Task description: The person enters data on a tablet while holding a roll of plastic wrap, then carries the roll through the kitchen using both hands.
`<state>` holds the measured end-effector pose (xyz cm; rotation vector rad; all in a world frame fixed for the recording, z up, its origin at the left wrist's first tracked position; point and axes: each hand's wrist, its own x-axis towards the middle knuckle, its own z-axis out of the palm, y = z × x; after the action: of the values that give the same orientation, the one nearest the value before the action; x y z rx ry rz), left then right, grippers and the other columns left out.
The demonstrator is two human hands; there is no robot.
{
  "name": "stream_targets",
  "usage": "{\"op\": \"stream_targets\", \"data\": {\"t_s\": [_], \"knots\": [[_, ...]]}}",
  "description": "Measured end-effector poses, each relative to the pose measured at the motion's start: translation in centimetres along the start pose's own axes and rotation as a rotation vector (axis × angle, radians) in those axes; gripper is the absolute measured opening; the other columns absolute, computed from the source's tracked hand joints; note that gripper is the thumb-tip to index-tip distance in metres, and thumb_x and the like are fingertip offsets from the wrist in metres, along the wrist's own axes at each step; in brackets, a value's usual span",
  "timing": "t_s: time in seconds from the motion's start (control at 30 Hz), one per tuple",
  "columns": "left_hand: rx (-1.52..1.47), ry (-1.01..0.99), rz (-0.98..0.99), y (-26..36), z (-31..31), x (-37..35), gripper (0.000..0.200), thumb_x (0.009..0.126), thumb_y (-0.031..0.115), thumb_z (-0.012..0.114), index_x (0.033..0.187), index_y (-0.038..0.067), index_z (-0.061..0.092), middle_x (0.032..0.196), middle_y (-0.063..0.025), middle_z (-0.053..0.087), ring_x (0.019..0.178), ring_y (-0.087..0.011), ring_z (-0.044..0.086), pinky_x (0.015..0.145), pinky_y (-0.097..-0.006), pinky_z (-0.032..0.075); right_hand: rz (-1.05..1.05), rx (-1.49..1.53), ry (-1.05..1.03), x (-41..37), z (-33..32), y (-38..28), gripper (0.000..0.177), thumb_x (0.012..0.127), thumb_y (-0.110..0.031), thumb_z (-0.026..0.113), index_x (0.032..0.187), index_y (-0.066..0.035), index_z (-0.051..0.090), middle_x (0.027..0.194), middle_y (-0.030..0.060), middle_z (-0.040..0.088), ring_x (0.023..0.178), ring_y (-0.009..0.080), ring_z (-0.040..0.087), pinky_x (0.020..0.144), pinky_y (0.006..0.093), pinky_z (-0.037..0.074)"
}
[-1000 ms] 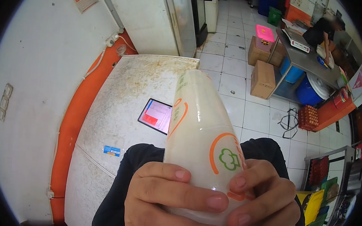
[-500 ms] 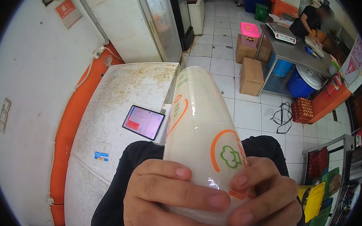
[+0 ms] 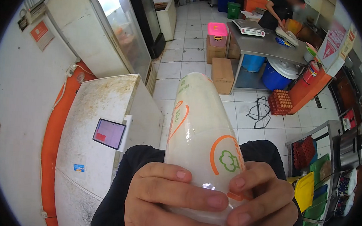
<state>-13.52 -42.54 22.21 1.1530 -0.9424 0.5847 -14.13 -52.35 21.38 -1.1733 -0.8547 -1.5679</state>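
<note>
A long white cylinder [image 3: 201, 126] with a glossy surface and orange and green print, including a chef-hat outline, points away from me between my knees. My left hand [image 3: 171, 199] is closed round its lower part from the left. From the other side, my right hand [image 3: 266, 201] grips the same part, its fingertips close to those of the left. The cylinder's near end is hidden behind my fingers. Dark trouser legs [image 3: 141, 156] show on both sides of it.
On the white chest [image 3: 76, 135] at left lies a tablet [image 3: 109, 133]. A person [image 3: 280, 13] works behind a steel table [image 3: 251, 45] bearing a scale [image 3: 248, 29]. Cardboard boxes [image 3: 222, 76], egg trays [image 3: 280, 102] and a fire extinguisher [image 3: 311, 72] stand at right.
My view has turned to the right, so the tablet, chest and steel table sit further left in the picture. Both hands keep the same hold on the cylinder.
</note>
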Motion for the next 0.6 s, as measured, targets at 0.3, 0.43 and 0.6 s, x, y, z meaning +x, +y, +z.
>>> {"op": "stream_targets", "data": {"t_s": [0.3, 0.43, 0.6], "knots": [[-0.102, -0.001, 0.087, -1.1, 5.3, -0.6, 0.015, 0.091, 0.016, 0.049, 0.077, 0.016, 0.043, 0.081, 0.0098, 0.050, 0.088, -0.0167, 0.053, 0.096, -0.0372, 0.035, 0.070, -0.043, 0.095, 0.9, -5.0, -1.7, 0.005, 0.091, -0.019, 0.055, 0.091, -0.017, 0.051, 0.083, -0.0086, 0.053, 0.085, 0.0144, 0.056, 0.084, 0.0386, 0.049], [-0.136, -0.039, 0.133, -1.6, 6.2, -0.8, 0.013, 0.091, 0.017, 0.049, 0.079, 0.016, 0.043, 0.082, 0.0094, 0.050, 0.088, -0.0174, 0.053, 0.096, -0.0375, 0.035, 0.086, -0.062, 0.129, 1.1, -5.7, -2.0, 0.005, 0.090, -0.018, 0.055, 0.089, -0.016, 0.050, 0.082, -0.0075, 0.053, 0.084, 0.0135, 0.055, 0.084, 0.0383, 0.048], [-0.170, -0.070, 0.190, -2.0, 6.9, -0.7, 0.010, 0.091, 0.018, 0.048, 0.082, 0.017, 0.044, 0.083, 0.0088, 0.051, 0.088, -0.0183, 0.054, 0.096, -0.0380, 0.035, 0.092, -0.065, 0.151, 1.2, -5.9, -2.4, 0.007, 0.090, -0.016, 0.054, 0.085, -0.015, 0.050, 0.080, -0.0061, 0.052, 0.084, 0.0124, 0.055, 0.084, 0.0380, 0.048]]}}
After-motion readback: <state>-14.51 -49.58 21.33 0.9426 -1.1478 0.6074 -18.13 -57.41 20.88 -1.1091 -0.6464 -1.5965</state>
